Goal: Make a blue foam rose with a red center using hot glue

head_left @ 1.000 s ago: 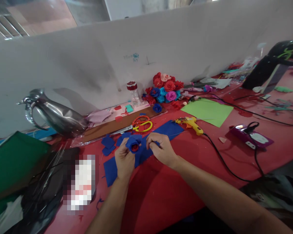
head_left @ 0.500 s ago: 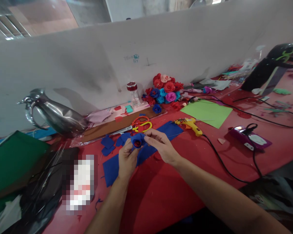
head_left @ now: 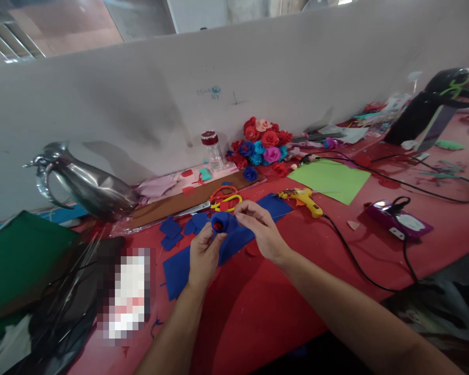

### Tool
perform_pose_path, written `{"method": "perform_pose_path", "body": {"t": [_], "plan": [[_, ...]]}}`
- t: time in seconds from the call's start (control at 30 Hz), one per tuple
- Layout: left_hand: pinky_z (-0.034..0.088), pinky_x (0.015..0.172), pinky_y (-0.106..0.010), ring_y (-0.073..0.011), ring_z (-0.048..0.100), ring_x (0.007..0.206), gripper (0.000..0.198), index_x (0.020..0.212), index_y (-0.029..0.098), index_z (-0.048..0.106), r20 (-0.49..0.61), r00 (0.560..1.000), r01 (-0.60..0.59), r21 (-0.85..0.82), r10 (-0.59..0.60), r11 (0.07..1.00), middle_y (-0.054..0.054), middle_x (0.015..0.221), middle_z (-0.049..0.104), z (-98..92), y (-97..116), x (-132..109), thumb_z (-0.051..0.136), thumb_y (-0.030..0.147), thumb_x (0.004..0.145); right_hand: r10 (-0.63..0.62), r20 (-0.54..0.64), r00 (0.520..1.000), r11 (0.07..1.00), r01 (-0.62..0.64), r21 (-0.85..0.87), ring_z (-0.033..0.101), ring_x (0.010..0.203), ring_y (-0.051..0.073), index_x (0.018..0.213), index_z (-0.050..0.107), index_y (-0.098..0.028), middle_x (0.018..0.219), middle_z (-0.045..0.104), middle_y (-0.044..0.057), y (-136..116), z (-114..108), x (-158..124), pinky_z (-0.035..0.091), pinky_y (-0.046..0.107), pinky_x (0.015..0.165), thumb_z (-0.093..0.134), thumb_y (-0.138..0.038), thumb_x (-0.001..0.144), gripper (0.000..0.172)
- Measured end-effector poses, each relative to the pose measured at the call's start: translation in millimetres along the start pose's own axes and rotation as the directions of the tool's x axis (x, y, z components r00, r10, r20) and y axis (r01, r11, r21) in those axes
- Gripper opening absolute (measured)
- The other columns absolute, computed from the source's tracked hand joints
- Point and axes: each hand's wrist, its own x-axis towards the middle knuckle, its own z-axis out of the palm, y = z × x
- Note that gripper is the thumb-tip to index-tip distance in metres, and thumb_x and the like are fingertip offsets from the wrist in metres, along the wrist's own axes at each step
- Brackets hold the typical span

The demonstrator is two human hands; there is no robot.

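Observation:
Between the thumb and fingers of my left hand (head_left: 205, 255) is a blue paper flower (head_left: 220, 224) with a dark red rolled centre facing up. Just to its right, my right hand (head_left: 261, 229) hovers with loosely curled fingers and thumb slightly apart; nothing shows between them. Under both hands lies a blue paper strip (head_left: 175, 273) on the red table. Several loose blue petals (head_left: 171, 229) rest to the left. Behind the flower are scissors (head_left: 230, 202) with yellow and orange handles. A yellow glue gun (head_left: 303, 200) lies right of my right hand.
A steel jug (head_left: 89, 182) stands at the left, beside a brown board (head_left: 160, 208). A jar with a red lid (head_left: 213, 151) and a bunch of paper roses (head_left: 263, 140) are against the wall. Green paper (head_left: 330, 179), cords and a purple power box (head_left: 398, 221) lie right.
My right hand has drawn slightly up and right, away from the blue flower's edge. My left hand still holds the flower, now turned a little.

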Motion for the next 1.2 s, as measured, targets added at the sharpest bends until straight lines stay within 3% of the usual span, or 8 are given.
{"method": "perform_pose_path", "body": {"t": [0.13,0.3,0.6,0.8,1.0,1.2], "plan": [[0.047,0.082,-0.033,-0.0192,0.059,0.082,0.017,0.079,0.019,0.073,0.082,0.997,0.007,0.026,-0.009,1.0,-0.004,0.083,0.067,2.2,4,-2,0.07,0.036,0.075,0.045,0.081,0.996,0.998,-0.048,0.036,0.049,0.076,0.014,0.081,0.061,-0.021,0.08,0.056,0.0,-2,-3,4,0.036,0.028,0.071,0.061,-0.035,0.08,0.015],[0.046,0.08,-0.032,-0.0187,0.059,0.08,0.015,0.075,0.02,0.073,0.147,0.988,-0.06,0.113,0.043,0.992,-0.004,0.082,0.068,2.8,8,-2,0.068,0.034,0.077,0.089,0.18,0.98,0.996,-0.092,0.007,0.047,0.068,0.013,0.07,0.059,-0.019,0.069,0.053,-0.001,-6,-5,6,0.037,0.028,0.068,0.063,-0.037,0.079,0.021],[0.047,0.078,-0.032,-0.0192,0.059,0.078,0.014,0.075,0.021,0.074,0.208,0.973,-0.135,0.172,0.098,0.976,-0.005,0.08,0.067,5.4,13,-1,0.066,0.033,0.079,0.186,0.1,0.977,0.976,-0.196,0.1,0.046,0.06,0.011,0.06,0.06,-0.019,0.06,0.053,-0.003,-4,-2,6,0.037,0.026,0.062,0.068,-0.036,0.072,0.023],[0.047,0.081,-0.034,-0.0211,0.059,0.08,0.017,0.077,0.021,0.073,0.249,0.962,-0.169,0.211,0.115,0.963,-0.006,0.082,0.069,5.7,15,0,0.065,0.036,0.08,0.215,0.12,0.969,0.972,-0.224,0.071,0.044,0.057,0.01,0.056,0.057,-0.018,0.057,0.051,-0.003,-7,-2,6,0.036,0.025,0.059,0.069,-0.038,0.071,0.027],[0.044,0.074,-0.031,-0.0188,0.055,0.074,0.02,0.073,0.021,0.071,0.291,0.949,-0.194,0.241,0.12,0.951,-0.004,0.073,0.062,4.3,15,-1,0.063,0.036,0.082,0.252,-0.006,0.968,0.966,-0.251,0.068,0.041,0.055,0.01,0.053,0.057,-0.018,0.055,0.049,-0.003,-4,-2,7,0.033,0.026,0.057,0.064,-0.047,0.074,0.036],[0.045,0.078,-0.031,-0.0191,0.057,0.077,0.017,0.074,0.021,0.072,0.275,0.954,-0.187,0.228,0.121,0.955,-0.005,0.078,0.066,4.5,15,-1,0.063,0.033,0.081,0.224,0.111,0.968,0.973,-0.23,0.038,0.039,0.056,0.01,0.054,0.054,-0.019,0.056,0.046,-0.003,-7,-2,6,0.032,0.025,0.057,0.067,-0.048,0.072,0.037]]}}
